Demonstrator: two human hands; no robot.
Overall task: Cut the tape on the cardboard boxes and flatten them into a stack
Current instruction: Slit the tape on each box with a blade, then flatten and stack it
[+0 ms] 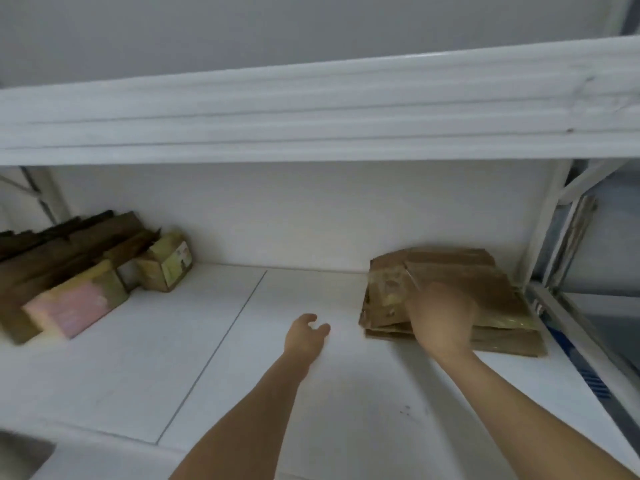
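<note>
Now our right hand (441, 318) lies on the stack (491, 289) of flattened boxes at the shelf's (173, 358) right end, its fingers blurred beyond telling. Our left hand (306, 332) hovers beside it, fingers loosely curled, holding nothing.

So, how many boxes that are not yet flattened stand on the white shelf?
2 that I can tell: a pink-faced cardboard box at front left, and a small yellowish cardboard box behind it. More may hide among the dark brown cardboard pieces there.

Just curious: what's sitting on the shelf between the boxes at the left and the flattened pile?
Only the left hand over bare white shelf, seen in the head view.
</note>
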